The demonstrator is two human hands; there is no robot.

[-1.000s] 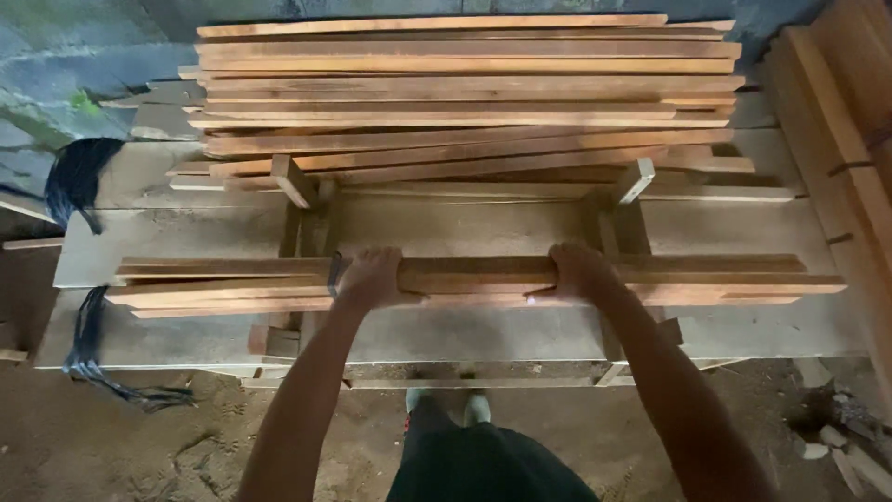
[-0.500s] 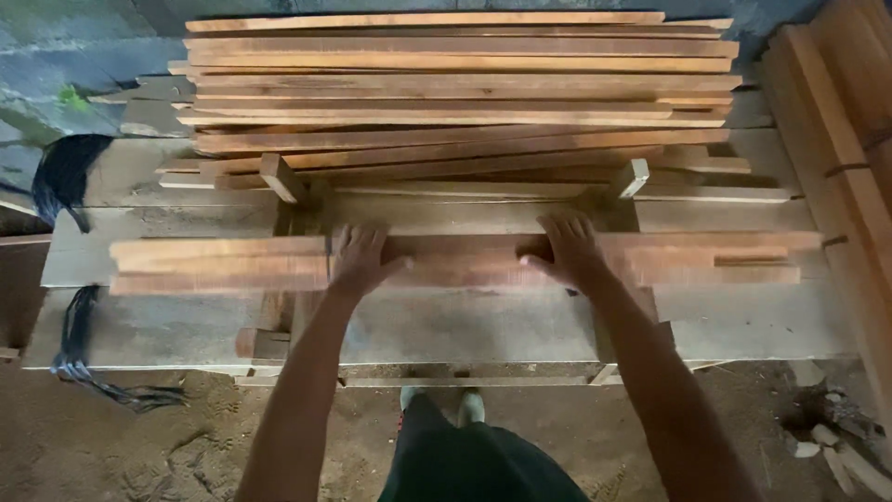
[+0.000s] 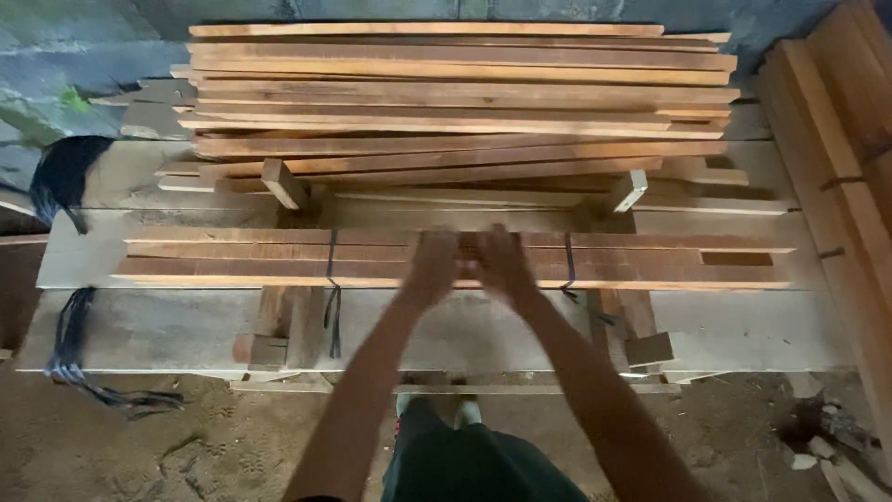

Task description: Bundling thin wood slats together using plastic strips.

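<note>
we take the bundle of wooden slats (image 3: 279, 258) as our landmark. it lies flat and lengthwise across the grey plank tabletop (image 3: 139, 325), running from left to right in the head view.

our left hand (image 3: 435, 265) and our right hand (image 3: 502, 263) rest on top of the bundle at its middle, close beside each other and nearly touching. both hands are blurred. the fingers point away from us over the slats and appear laid flat on the wood rather than closed round it; we cannot tell whether either hand pinches anything.

two dark straps cross the bundle: a left strap (image 3: 332, 279) left of the hands, its loose end hanging down over the near edge of the tabletop, and a right strap (image 3: 569, 270) just right of the hands.

beyond the bundle, two short upright wooden stops (image 3: 282, 183) stand at its far side, one towards each end. behind them lies a large stack of loose slats (image 3: 465, 93), layered unevenly up to the wall.

right of the bundle, more strapped boards (image 3: 836, 158) run away from us at an angle. left of the bundle, a bunch of black strapping (image 3: 65, 177) hangs off the tabletop down to the dirt floor (image 3: 186, 446).
</note>
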